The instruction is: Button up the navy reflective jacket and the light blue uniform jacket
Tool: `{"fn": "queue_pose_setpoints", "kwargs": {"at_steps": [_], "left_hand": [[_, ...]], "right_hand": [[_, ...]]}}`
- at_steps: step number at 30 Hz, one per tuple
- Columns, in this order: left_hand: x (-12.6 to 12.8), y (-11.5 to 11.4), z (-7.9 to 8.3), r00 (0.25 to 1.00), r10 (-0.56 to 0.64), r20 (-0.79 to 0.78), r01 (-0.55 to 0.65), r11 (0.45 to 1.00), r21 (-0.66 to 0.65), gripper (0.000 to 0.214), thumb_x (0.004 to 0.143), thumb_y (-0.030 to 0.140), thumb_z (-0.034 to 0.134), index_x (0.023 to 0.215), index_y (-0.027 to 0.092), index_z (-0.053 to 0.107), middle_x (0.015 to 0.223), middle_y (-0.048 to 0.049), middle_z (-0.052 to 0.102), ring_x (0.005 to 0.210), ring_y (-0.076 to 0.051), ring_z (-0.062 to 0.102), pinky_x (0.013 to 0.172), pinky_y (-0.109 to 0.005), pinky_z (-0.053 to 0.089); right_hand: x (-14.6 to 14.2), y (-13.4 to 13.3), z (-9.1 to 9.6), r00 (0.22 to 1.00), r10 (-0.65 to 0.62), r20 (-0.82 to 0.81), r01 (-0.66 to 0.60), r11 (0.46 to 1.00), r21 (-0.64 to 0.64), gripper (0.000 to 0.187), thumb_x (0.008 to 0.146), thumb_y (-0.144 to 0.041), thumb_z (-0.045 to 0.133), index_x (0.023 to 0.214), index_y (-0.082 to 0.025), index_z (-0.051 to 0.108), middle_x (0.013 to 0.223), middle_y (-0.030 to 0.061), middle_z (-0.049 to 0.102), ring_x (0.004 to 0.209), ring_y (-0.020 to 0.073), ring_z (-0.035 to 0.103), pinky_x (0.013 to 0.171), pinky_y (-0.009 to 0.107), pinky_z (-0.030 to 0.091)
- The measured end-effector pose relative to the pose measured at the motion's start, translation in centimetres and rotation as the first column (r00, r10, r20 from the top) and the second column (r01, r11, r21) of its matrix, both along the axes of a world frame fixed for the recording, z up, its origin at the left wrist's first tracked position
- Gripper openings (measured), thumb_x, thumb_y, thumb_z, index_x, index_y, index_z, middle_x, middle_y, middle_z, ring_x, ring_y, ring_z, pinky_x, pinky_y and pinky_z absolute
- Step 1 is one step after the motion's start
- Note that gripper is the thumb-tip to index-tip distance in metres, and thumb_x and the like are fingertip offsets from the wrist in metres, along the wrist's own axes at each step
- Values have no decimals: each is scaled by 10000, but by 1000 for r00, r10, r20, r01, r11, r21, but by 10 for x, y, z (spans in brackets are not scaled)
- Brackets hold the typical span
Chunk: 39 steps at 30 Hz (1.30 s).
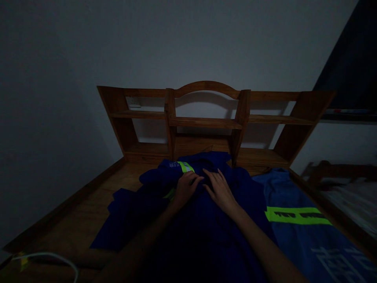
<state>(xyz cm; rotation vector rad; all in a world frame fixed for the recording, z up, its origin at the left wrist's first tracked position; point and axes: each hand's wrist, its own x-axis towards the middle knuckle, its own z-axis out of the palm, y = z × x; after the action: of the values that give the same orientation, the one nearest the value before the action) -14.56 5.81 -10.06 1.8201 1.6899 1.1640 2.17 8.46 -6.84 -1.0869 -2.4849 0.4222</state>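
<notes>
A dark blue work jacket (191, 228) with yellow-green reflective strips lies rumpled on the wooden desk top (76, 208). Near its upper middle, my left hand (187, 185) is closed, its thumb and forefinger pinching the blue cloth beside a bright strip (186, 167). Just to the right, my right hand (220, 189) rests on the same jacket with its fingers stretched out and apart. Poor light hides the folds and any small fastening between the hands.
A wooden shelf unit (206, 123) stands at the back against the wall. Right of the jacket lies a second, lighter blue garment (297, 239) with a yellow-green band and pale lettering. A white cable (55, 256) curves at the lower left.
</notes>
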Motion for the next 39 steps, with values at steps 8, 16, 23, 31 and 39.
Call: {"fn": "queue_pose_setpoints", "kwargs": {"at_steps": [8, 16, 23, 31, 39], "left_hand": [[3, -2, -1, 985, -158, -66, 161, 986, 48, 146, 869, 310, 533, 840, 201, 627, 831, -23, 626, 839, -153, 568, 812, -296, 451], [5, 0, 8, 994, -101, -38, 102, 994, 45, 172, 828, 316, 592, 970, 220, 604, 965, -33, 614, 959, -171, 572, 866, -314, 467], [-1, -3, 8, 954, -271, -131, 270, 963, -23, 285, 915, 171, 407, 1142, 237, 564, 1136, -29, 621, 1064, -151, 576, 958, -309, 456], [-13, 0, 10, 914, -353, -201, 351, 935, -48, 236, 909, 206, 434, 1071, 233, 603, 1013, -32, 645, 968, -151, 595, 880, -280, 475], [-15, -1, 9, 927, -343, -153, 343, 939, -26, 188, 876, 229, 504, 1033, 234, 608, 980, -26, 629, 935, -149, 587, 839, -261, 465]], "right_hand": [[3, 2, -8, 999, -18, 51, 18, 1000, -6, 227, 894, -169, 447, 1087, -237, 545, 894, 36, 644, 876, 176, 604, 1015, 403, 357], [5, 4, -4, 939, -345, 6, 345, 939, -17, 244, 888, -165, 404, 1073, -227, 550, 881, 44, 673, 841, 196, 622, 775, 303, 438], [10, 6, -9, 892, -450, -52, 448, 893, -43, 253, 887, -199, 391, 1067, -227, 568, 864, 30, 678, 766, 192, 625, 687, 278, 415], [10, 6, -15, 918, -387, -87, 374, 918, -135, 230, 847, -194, 433, 1019, -222, 583, 876, 30, 665, 816, 198, 614, 749, 291, 431], [9, 7, -17, 934, -354, -48, 343, 927, -152, 210, 826, -205, 474, 1000, -235, 587, 879, 23, 656, 840, 206, 600, 777, 304, 431]]}}
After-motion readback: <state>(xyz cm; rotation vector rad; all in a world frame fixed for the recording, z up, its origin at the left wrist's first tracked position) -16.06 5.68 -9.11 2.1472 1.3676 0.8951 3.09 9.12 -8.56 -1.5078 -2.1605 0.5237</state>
